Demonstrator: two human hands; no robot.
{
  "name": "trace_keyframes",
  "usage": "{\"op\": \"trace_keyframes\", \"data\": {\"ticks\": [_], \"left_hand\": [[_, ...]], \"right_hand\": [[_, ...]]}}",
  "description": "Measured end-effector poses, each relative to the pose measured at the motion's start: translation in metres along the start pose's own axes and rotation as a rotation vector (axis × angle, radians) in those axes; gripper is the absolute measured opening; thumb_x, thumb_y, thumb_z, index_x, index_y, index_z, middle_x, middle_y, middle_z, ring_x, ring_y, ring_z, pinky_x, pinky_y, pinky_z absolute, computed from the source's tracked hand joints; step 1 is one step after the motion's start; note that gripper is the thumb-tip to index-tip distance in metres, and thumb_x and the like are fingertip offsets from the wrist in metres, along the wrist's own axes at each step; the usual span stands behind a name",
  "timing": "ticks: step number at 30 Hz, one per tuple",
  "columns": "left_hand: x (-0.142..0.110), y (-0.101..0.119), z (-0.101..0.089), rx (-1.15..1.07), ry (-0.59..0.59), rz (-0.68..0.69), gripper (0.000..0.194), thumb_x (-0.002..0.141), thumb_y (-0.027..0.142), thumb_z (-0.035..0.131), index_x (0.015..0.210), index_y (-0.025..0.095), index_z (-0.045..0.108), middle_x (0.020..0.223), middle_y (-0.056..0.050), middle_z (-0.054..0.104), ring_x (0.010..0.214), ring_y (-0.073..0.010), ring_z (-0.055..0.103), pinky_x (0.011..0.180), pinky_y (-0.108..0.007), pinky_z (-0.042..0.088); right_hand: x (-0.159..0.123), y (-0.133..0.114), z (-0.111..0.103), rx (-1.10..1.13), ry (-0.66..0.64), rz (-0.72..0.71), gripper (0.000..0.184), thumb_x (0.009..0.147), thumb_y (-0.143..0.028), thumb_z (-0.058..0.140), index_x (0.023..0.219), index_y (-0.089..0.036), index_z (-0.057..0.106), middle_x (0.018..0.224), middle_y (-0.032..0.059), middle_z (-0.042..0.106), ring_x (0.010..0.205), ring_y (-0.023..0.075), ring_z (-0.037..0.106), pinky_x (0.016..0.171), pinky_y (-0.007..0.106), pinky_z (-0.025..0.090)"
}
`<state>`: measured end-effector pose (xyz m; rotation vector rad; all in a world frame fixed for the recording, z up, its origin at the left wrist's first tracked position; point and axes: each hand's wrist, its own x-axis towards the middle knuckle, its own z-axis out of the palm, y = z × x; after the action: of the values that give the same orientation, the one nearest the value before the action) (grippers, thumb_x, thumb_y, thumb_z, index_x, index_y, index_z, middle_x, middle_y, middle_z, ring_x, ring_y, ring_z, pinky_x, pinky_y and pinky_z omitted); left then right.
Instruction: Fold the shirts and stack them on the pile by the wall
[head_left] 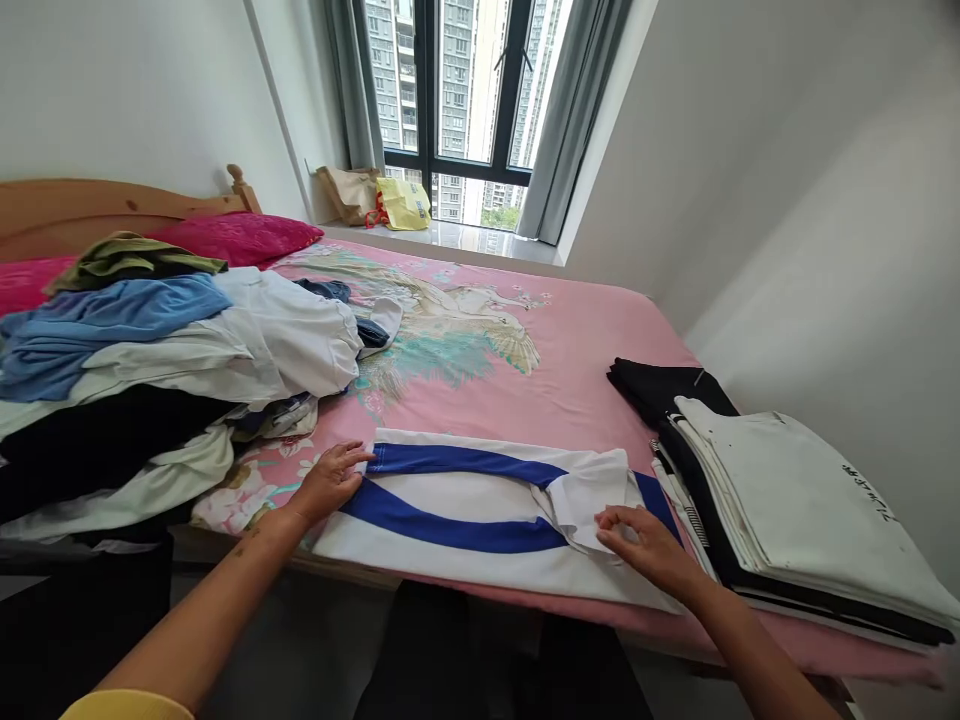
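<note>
Yellow sleeve [127, 705] sits closest, at lower left, on your left arm. Your left hand [330, 483] is palm down, fingers loosely extended and part-spread, fingertips at the left end of the white-and-blue garment [457, 497]; whether they pinch any fabric, cannot tell. Your right hand [641, 540] is half curled, thumb and forefinger close together, at the white flap [592, 495] near the garment's right end; a grip on the cloth cannot be confirmed. Garment lies flat along the near edge of the bed, its two blue bands running lengthwise, on the pink bedspread [577, 330]. Left of it: loose clothes pile [292, 330], heaped, mixed colours. Right of it: folded stack [810, 490], white piece on top, with black folded cloth [660, 385] just behind.
</note>
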<state>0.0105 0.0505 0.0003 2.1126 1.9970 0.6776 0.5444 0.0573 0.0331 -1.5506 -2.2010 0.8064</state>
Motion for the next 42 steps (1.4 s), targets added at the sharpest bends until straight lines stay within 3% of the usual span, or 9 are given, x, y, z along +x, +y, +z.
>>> {"op": "trace_keyframes", "data": {"ticks": [5,8,13,17,22,28,32,36,42], "left_hand": [[-0.011,0.032,-0.008,0.117,0.091,0.086,0.038,0.083,0.029,0.041,0.112,0.021,0.065,0.126,-0.008,0.059,0.123,-0.0217,0.048,0.109,-0.039,0.032],[-0.017,0.055,0.003,0.205,-0.021,0.178,0.048,0.088,0.037,0.039,0.133,0.024,0.048,0.145,-0.005,0.039,0.137,-0.0222,0.029,0.114,-0.048,0.015],[-0.025,0.055,0.025,0.281,-0.214,-0.031,0.055,0.086,0.046,0.042,0.136,0.024,0.043,0.147,-0.008,0.035,0.138,-0.0281,0.027,0.108,-0.064,-0.003],[-0.020,0.052,0.029,0.302,-0.138,-0.029,0.048,0.086,0.045,0.042,0.127,0.023,0.054,0.144,-0.009,0.040,0.137,-0.0286,0.027,0.108,-0.064,0.004],[0.005,0.090,0.043,0.197,-0.114,0.152,0.046,0.089,0.037,0.038,0.132,0.025,0.048,0.145,-0.006,0.039,0.138,-0.0242,0.028,0.112,-0.053,0.017],[0.049,0.119,0.078,0.063,-0.163,0.210,0.044,0.091,0.025,0.028,0.124,0.019,0.056,0.136,-0.007,0.051,0.131,-0.0188,0.039,0.111,-0.040,0.029],[0.063,0.118,0.088,0.129,-0.149,0.067,0.043,0.091,0.031,0.031,0.127,0.025,0.053,0.142,-0.007,0.045,0.134,-0.0229,0.035,0.111,-0.052,0.023],[0.063,0.119,0.092,0.207,-0.198,0.024,0.049,0.089,0.044,0.036,0.136,0.032,0.042,0.150,-0.005,0.030,0.140,-0.0290,0.021,0.107,-0.064,0.010],[0.059,0.122,0.099,0.271,-0.183,0.004,0.055,0.089,0.048,0.032,0.141,0.032,0.033,0.153,-0.004,0.024,0.141,-0.0288,0.013,0.108,-0.063,0.003]], "right_hand": [[0.005,-0.019,0.001,0.016,0.163,0.035,0.033,0.088,-0.050,0.042,0.080,-0.023,0.061,0.084,0.0029,0.066,0.078,0.0206,0.061,0.075,0.033,0.046],[0.012,-0.036,0.017,0.044,0.266,-0.050,0.029,0.088,-0.045,0.045,0.094,-0.022,0.061,0.098,0.0046,0.066,0.092,0.0212,0.061,0.084,0.034,0.046],[0.007,-0.043,0.046,-0.033,0.289,-0.194,0.028,0.087,-0.038,0.049,0.106,-0.019,0.059,0.109,0.0084,0.063,0.105,0.0219,0.058,0.095,0.039,0.044],[-0.008,-0.032,0.055,-0.116,0.335,-0.158,0.037,0.084,-0.038,0.054,0.115,-0.018,0.054,0.114,0.0104,0.060,0.108,0.0237,0.055,0.096,0.042,0.044],[-0.008,-0.028,0.065,-0.204,0.371,-0.152,0.047,0.079,-0.037,0.060,0.120,-0.017,0.050,0.119,0.0120,0.058,0.113,0.0279,0.051,0.100,0.048,0.037],[-0.004,-0.046,0.063,-0.187,0.287,-0.097,0.023,0.084,-0.036,0.054,0.099,-0.021,0.062,0.097,0.0069,0.066,0.093,0.0242,0.059,0.089,0.042,0.041],[0.005,-0.050,0.044,-0.080,0.331,-0.065,0.027,0.093,-0.034,0.038,0.088,-0.021,0.062,0.086,0.0053,0.067,0.085,0.0204,0.060,0.087,0.038,0.040],[0.041,-0.052,0.033,-0.049,0.344,-0.100,0.031,0.094,-0.029,0.032,0.104,-0.021,0.060,0.107,0.0064,0.066,0.104,0.0197,0.057,0.105,0.044,0.027],[0.092,-0.059,0.053,-0.123,0.065,0.001,0.053,0.091,-0.048,0.037,0.134,-0.017,0.044,0.144,0.0119,0.038,0.138,0.0282,0.023,0.110,0.056,0.008]]}}
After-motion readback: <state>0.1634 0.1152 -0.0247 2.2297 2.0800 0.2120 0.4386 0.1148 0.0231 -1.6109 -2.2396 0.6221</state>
